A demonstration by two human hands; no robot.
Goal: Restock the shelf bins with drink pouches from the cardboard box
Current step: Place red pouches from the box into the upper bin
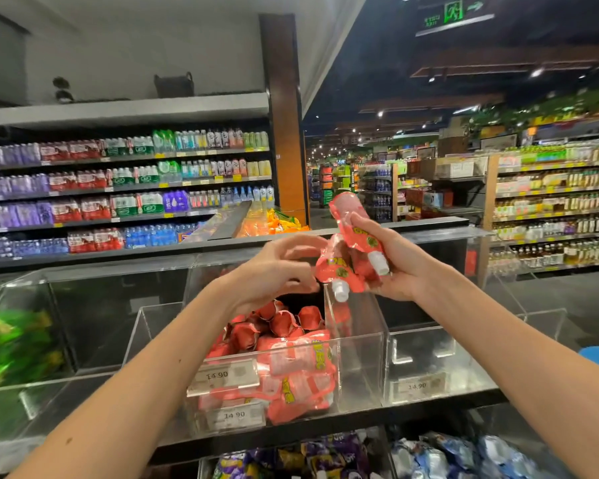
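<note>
Right hand (402, 271) grips pink pouches (338, 269) above the clear bin (360, 357), which I see half filled with more; left hand (274, 267) touches them, grip I cannot tell.

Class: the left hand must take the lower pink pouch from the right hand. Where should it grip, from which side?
Probably pinch the lower pouch by its flat left edge, coming from the left: the right hand covers its other side.
</note>
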